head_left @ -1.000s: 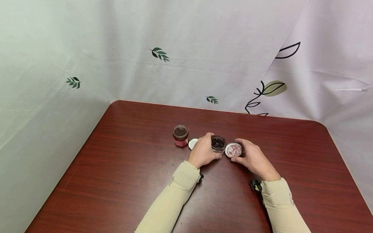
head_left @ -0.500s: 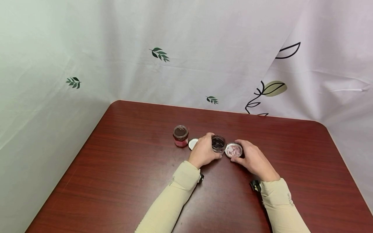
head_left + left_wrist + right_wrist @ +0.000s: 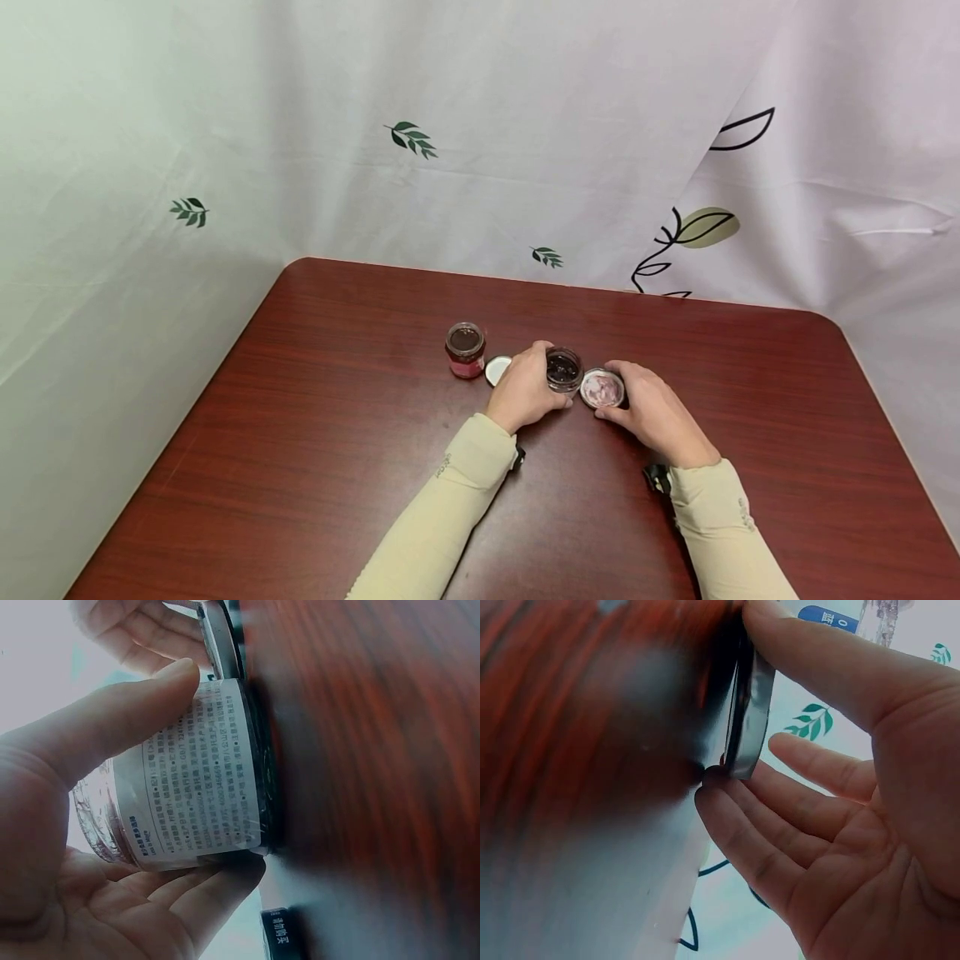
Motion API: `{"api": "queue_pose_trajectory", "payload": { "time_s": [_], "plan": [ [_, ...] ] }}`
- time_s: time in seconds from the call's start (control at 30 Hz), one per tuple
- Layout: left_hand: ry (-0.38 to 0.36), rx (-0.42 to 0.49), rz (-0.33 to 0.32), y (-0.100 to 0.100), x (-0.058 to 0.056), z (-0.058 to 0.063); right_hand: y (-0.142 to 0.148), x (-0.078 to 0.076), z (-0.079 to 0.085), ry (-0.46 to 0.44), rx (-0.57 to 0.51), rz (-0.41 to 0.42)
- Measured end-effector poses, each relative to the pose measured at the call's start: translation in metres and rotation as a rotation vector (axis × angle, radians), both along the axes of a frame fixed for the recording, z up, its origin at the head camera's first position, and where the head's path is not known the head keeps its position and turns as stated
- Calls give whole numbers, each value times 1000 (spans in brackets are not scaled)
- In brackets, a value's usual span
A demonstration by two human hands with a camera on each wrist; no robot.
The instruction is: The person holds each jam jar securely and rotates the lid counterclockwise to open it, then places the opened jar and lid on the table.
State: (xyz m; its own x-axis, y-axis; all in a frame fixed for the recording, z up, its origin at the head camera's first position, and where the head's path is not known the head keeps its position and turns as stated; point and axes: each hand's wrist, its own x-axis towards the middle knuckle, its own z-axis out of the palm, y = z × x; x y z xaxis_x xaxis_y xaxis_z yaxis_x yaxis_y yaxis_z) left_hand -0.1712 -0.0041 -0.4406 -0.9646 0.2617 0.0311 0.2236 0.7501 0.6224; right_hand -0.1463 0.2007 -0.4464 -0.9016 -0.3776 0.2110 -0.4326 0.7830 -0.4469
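My left hand (image 3: 523, 390) grips an open glass jar (image 3: 563, 371) of dark jam-like contents, thumb on one side and fingers on the other. Its printed white label (image 3: 195, 772) faces the thumb side in the left wrist view, and its base is at the tabletop. Just right of the jar, my right hand (image 3: 656, 407) holds a round jar lid (image 3: 602, 388) by its edge between thumb and fingers. The lid lies inside-up, smeared pinkish white, at the table surface. In the right wrist view only the rim of this lid (image 3: 751, 712) shows.
Left of my left hand stands a second open jar (image 3: 465, 352) with dark contents and a pink label. A second lid (image 3: 497, 370), white inside, lies beside it, partly hidden by the left hand. The red-brown table (image 3: 300, 467) meets a white leaf-patterned curtain (image 3: 465, 208) behind.
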Motion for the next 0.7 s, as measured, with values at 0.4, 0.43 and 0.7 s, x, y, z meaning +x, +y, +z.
{"api": "queue_pose_trajectory", "payload": {
  "time_s": [0.4, 0.43, 0.7],
  "plan": [
    [3, -4, -5, -1, 0, -1, 0, 0, -2, 19, 27, 2],
    [4, -4, -5, -1, 0, -1, -1, 0, -2, 14, 26, -1],
    [5, -4, -3, 0, 0, -2, 0, 1, -2, -15, 29, -23]
  ]
}}
